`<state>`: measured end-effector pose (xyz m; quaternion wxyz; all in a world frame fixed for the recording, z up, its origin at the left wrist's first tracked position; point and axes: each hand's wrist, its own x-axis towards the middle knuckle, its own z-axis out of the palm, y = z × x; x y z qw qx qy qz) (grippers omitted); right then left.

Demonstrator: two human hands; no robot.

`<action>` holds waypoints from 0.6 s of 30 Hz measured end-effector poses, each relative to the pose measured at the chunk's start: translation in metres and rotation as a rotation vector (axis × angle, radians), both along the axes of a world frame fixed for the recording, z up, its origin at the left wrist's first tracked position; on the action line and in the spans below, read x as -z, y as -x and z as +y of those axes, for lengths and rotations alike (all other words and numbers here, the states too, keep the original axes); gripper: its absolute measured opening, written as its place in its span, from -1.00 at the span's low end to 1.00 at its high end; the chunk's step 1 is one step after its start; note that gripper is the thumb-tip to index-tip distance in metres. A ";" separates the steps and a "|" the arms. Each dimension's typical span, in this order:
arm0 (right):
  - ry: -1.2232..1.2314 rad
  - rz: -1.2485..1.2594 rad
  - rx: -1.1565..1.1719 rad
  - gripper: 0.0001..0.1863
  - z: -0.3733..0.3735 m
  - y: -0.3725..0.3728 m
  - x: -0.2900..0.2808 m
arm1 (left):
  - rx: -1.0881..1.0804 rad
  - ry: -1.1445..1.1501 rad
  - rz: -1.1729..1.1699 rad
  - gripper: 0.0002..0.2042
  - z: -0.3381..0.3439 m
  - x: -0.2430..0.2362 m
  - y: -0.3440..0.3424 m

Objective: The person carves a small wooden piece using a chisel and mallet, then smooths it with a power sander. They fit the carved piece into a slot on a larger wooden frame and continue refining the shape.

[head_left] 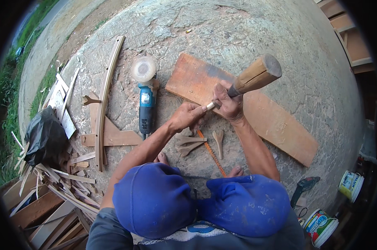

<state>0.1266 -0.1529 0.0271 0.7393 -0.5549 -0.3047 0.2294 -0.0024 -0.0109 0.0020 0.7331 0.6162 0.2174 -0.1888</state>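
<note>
My right hand (230,103) grips a tool with a thick wooden handle (257,76), held low by its dark metal part. The handle tilts up to the right, and my fist hides most of the metal. In my left hand (187,117) a small pale wood piece (211,106) is pinched, its far end meeting the right fist. Both hands hang over the near edge of a reddish wooden plank (282,125). Below them lie several small fork-ended wood pieces (218,143) and an orange toothed strip like a saw blade (212,151).
An angle grinder (146,104) with a round disc lies left of my hands. Further left are a long curved wood strip (107,91), another forked piece (91,100), a black bag (46,135) and wood offcuts. A drill (303,189) and two buckets (350,186) stand right.
</note>
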 end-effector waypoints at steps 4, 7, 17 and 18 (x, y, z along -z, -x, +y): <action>-0.025 -0.280 0.293 -0.52 -0.012 -0.019 -0.037 | 0.070 -0.305 -0.152 -0.66 0.012 -0.005 0.009; 0.569 -0.649 0.376 -0.27 -0.061 -0.030 -0.072 | 0.057 -0.442 -0.231 -0.71 0.021 -0.036 0.024; 0.917 0.168 0.319 -0.62 -0.123 0.012 -0.100 | 0.135 -0.595 -0.474 -0.72 0.019 -0.146 0.029; 0.960 0.212 0.282 -0.67 -0.123 0.017 -0.108 | 0.163 -0.660 -0.511 -0.72 0.020 -0.151 0.028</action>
